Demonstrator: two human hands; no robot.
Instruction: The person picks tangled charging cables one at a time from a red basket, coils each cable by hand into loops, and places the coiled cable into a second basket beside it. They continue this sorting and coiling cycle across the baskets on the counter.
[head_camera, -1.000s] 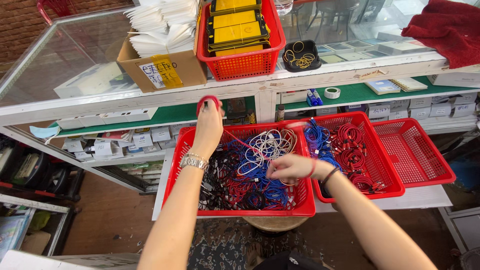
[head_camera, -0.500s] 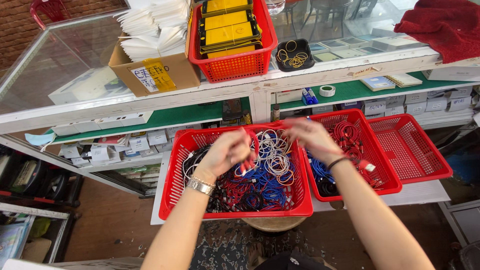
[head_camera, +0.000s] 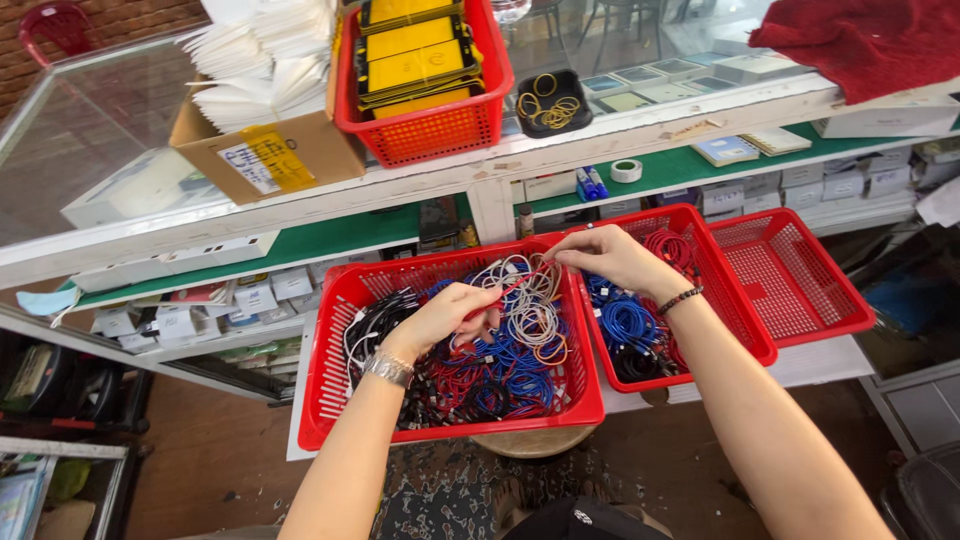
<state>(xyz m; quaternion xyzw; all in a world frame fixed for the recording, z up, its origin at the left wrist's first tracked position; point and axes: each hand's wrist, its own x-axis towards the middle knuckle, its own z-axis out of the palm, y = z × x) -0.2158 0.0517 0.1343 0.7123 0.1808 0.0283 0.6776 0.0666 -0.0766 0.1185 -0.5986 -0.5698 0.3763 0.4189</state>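
A red plastic basket (head_camera: 330, 390) in front of me holds several coiled cables in red, blue, black and white. My left hand (head_camera: 445, 315), with a metal watch at the wrist, is closed over a red cable in the middle of that basket. My right hand (head_camera: 612, 258), with a dark bead bracelet at the wrist, pinches the end of a thin cable at the basket's far right rim. A second red basket (head_camera: 745, 335) to the right holds blue, red and black cable coils. A third red basket (head_camera: 800, 285) stands further right.
A glass counter (head_camera: 90, 150) above carries a cardboard box (head_camera: 290, 150) of white packets, a red basket (head_camera: 430, 125) with yellow packs, a black dish (head_camera: 552, 100) of rubber bands and a red cloth (head_camera: 860, 45). A tape roll (head_camera: 626, 170) lies on the green shelf.
My left hand came down from the counter edge into the cable basket and closed on a red cable. My right hand shifted right and up to the rim, pinching a cable end.
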